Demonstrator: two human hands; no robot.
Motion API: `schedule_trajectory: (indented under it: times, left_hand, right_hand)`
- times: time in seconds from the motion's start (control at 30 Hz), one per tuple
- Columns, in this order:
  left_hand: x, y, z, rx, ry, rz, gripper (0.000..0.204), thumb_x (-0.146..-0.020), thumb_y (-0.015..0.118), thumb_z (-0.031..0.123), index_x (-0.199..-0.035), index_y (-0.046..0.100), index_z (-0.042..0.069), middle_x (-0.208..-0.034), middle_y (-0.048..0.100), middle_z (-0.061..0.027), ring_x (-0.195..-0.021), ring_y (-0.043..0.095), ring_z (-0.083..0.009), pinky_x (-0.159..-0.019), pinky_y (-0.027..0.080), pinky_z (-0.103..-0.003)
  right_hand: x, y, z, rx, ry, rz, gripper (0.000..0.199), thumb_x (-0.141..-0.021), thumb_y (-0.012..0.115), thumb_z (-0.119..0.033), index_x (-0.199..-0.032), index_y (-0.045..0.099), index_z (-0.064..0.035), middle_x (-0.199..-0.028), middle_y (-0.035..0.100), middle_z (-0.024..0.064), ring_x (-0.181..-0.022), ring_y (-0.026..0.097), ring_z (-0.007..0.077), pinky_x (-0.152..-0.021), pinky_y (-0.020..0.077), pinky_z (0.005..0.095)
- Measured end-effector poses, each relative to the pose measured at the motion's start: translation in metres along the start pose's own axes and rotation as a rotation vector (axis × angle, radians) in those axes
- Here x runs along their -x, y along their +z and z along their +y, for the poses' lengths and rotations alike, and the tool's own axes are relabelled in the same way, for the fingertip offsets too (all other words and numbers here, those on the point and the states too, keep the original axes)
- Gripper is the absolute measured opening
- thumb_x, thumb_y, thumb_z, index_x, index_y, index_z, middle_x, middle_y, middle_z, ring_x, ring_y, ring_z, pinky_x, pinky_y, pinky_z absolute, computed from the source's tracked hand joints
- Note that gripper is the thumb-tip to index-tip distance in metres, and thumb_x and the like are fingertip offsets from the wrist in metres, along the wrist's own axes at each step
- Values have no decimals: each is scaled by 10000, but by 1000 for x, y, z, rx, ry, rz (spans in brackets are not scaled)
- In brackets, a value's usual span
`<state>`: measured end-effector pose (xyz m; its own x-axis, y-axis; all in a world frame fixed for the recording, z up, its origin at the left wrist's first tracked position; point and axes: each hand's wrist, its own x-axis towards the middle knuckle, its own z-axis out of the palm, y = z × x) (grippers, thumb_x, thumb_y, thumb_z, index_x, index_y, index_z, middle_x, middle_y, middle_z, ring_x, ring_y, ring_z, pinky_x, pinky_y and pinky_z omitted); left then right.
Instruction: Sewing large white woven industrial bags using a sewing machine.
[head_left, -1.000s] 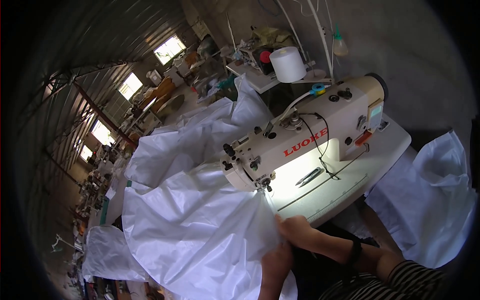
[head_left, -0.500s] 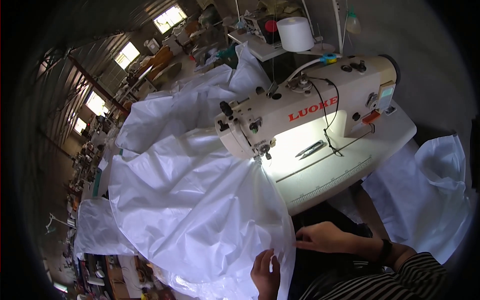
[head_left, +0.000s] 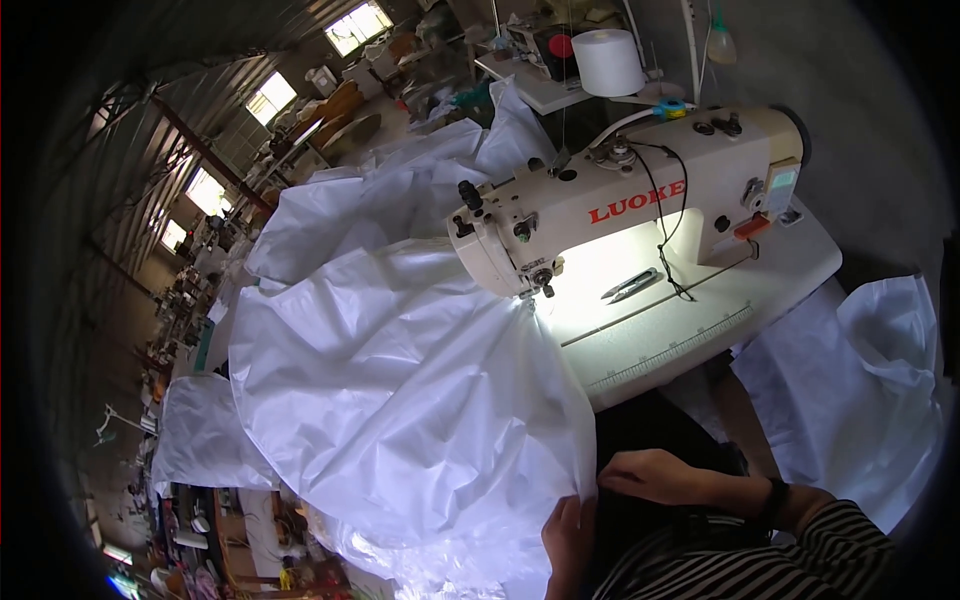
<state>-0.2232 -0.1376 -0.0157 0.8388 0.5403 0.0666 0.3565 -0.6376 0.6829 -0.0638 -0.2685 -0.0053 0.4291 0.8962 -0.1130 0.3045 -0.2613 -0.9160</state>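
Holding the near edge of the white sheet [head_left: 400,400], the left hand [head_left: 568,535] has its grip closed on the fabric low in the picture. The right hand [head_left: 655,475] rests just beside that edge; whether its fingers pinch the fabric I cannot tell. The sheet spreads from the sewing machine [head_left: 620,195] on the tabletop [head_left: 780,270] toward the left. Small scissors [head_left: 630,286] lie under the machine arm. A hard pull could drag the sheet off the needle area, because most of it hangs free.
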Motion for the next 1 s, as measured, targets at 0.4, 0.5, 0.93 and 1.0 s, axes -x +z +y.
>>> schedule_trajectory:
  times: [0.4,0.5,0.93,1.0]
  left_hand:
    - [0,-35,55,-314,367,-292,41,-879,535,69,-855,554,42,-750,585,-134,-633,620,-350,-540,503,-434]
    - [-5,-35,65,-332,414,-315,56,-861,523,29,-886,572,33,-748,596,-147,-625,630,-357,-527,509,-433]
    - [-67,-49,82,-424,332,-372,157,-897,602,125,-1032,625,51,-820,682,-180,-672,672,-347,-588,548,-438]
    - [-59,-54,74,-294,381,-172,182,-894,628,148,-1055,639,64,-832,689,-163,-683,670,-346,-602,551,-432]
  right_hand:
    - [-40,-27,-18,6,105,353,556,-952,587,-317,-1379,455,12,-893,688,147,-755,685,289,-650,557,388]
    - [-52,-22,-47,503,131,298,550,-971,523,-315,-1403,420,9,-789,677,139,-699,679,297,-619,547,378]
    - [-109,1,-28,765,169,313,459,-1020,375,-219,-1356,409,91,-732,682,168,-627,678,349,-523,529,475]
    - [-101,8,-7,336,177,385,505,-976,430,-162,-1393,368,117,-690,672,138,-569,668,307,-470,518,430]
